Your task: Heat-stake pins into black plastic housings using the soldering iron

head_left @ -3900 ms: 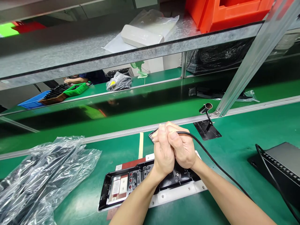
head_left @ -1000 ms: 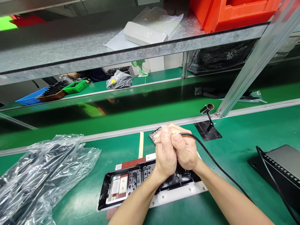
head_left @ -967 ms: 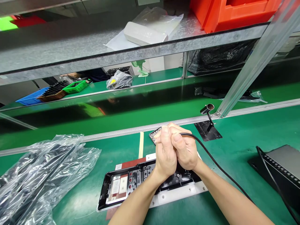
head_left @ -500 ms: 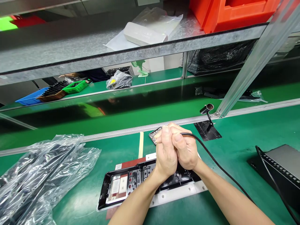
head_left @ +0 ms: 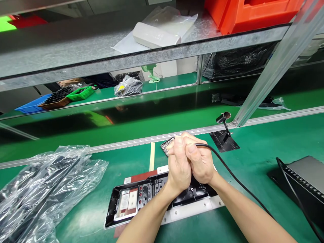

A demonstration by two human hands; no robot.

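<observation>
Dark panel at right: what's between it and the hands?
Head view: one black cable runs from the hands and crosses the stretch to the dark panel. Otherwise just bare green bench.

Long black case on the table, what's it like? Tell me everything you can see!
The long black case looks like hard, shiny plastic. It's open on top, with low walls, rounded corners, little holes and a window at its left end. It lies slanted on the green table, between white strips. The left hand and right hand hide its middle; I can't tell if they touch it.
</observation>
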